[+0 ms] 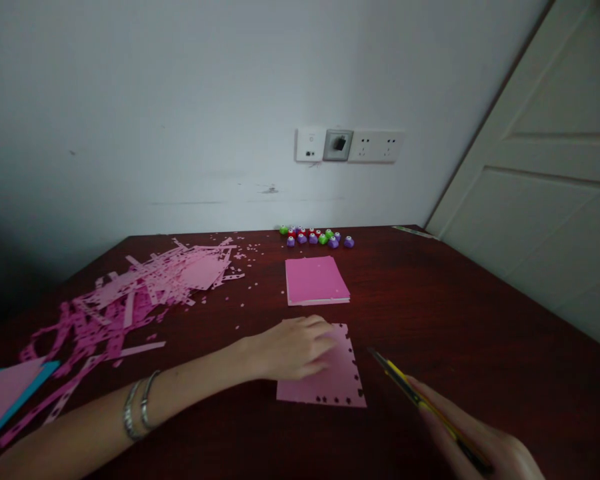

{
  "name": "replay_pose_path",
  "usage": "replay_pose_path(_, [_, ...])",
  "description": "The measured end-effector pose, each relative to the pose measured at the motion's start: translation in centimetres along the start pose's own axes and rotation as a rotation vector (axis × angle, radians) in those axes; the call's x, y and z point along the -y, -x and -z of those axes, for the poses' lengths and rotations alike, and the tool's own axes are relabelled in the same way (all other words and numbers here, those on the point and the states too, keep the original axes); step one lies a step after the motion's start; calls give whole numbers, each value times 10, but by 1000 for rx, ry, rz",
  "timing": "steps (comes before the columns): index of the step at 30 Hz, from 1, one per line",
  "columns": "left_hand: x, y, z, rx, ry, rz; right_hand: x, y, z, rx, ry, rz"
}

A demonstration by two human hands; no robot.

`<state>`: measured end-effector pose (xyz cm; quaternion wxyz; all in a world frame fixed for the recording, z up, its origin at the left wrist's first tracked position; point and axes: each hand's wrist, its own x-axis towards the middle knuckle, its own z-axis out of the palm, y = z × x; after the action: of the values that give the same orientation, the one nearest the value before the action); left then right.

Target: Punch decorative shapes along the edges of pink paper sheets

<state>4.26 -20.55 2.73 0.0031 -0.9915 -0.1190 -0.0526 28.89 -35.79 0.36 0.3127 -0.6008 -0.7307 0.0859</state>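
A pink paper sheet [337,380] lies on the dark red table, with small punched shapes along its right and bottom edges. My left hand [297,348] rests on its upper left part, fingers spread and pointing right, holding nothing. Two silver bracelets [139,408] circle that wrist. My right hand [475,433] grips a yellow and black utility knife [433,412] at the lower right. The knife's tip points up and left, a little to the right of the sheet and apart from it. Just behind the sheet sits a stack of pink square paper [317,280].
A heap of pink paper strips and scraps [165,287] spreads over the left side. Pink and blue sheets [10,397] lie at the left edge. Several small coloured punches [313,237] line the back by the wall, below the sockets [375,147]. A thin strip [415,232] lies at back right.
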Motion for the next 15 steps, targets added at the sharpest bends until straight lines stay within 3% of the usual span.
replay_pose_path(7, [0, 3, -29, -11, 21, 117, 8, -20, -19, 23, -78, -100])
replay_pose_path(15, [-5, -11, -33, -3, 10, 172, 12, -40, -43, -21, -2, -49])
